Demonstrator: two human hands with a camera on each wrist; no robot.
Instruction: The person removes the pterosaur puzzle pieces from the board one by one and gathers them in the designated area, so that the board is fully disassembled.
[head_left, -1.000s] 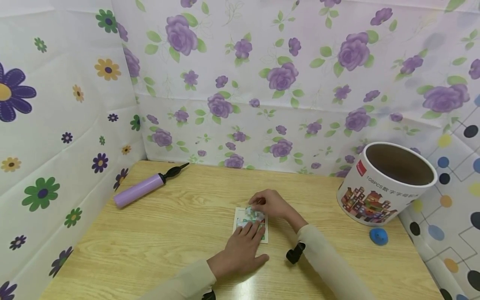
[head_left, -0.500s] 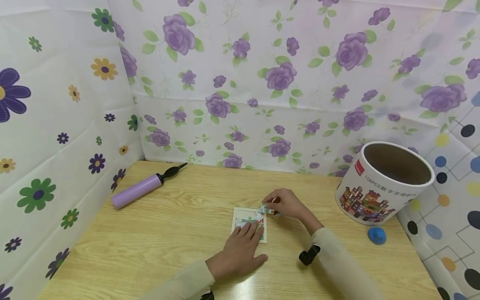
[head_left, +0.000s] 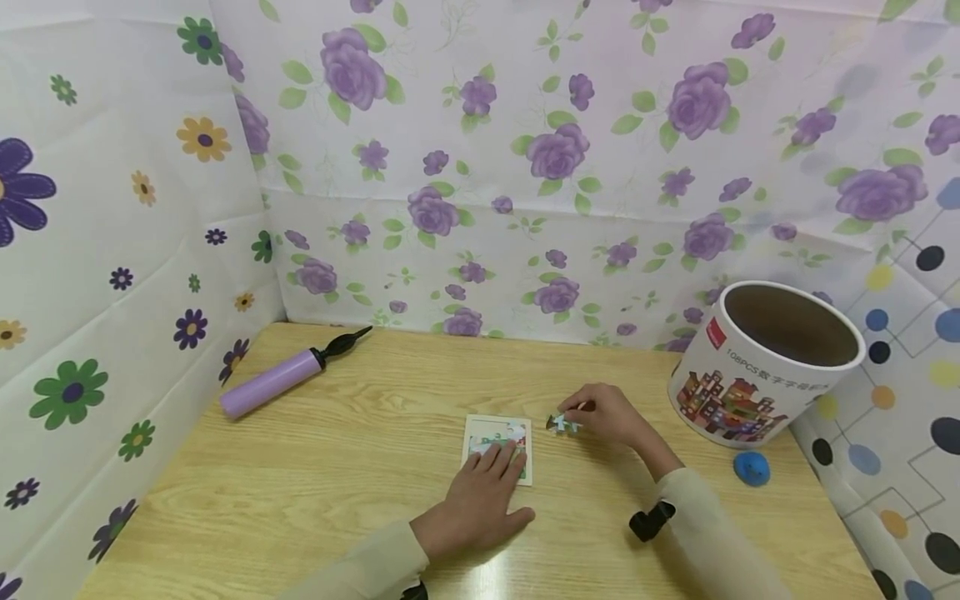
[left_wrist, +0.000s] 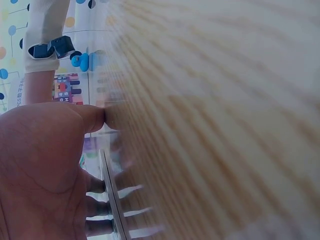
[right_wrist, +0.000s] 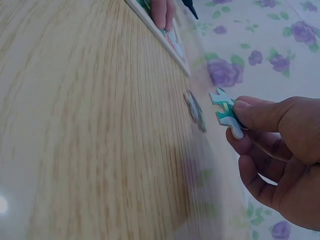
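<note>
Head view: right hand (head_left: 611, 414) pinches puzzle piece (head_left: 561, 423), left hand (head_left: 480, 496) flat on puzzle board (head_left: 497, 433); tub (head_left: 757, 375) reads "108PCS".

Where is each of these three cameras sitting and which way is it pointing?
Head: worn on the head, looks forward and down over the wooden table at both hands, sleeves, the flat puzzle board and the white cardboard tub.
Left wrist: low at the tabletop, looks along the left hand pressing the board's edge.
Right wrist: low, looks at the right hand pinching a teal jigsaw piece.
Shared: head and right wrist both show that piece and the board.
</note>
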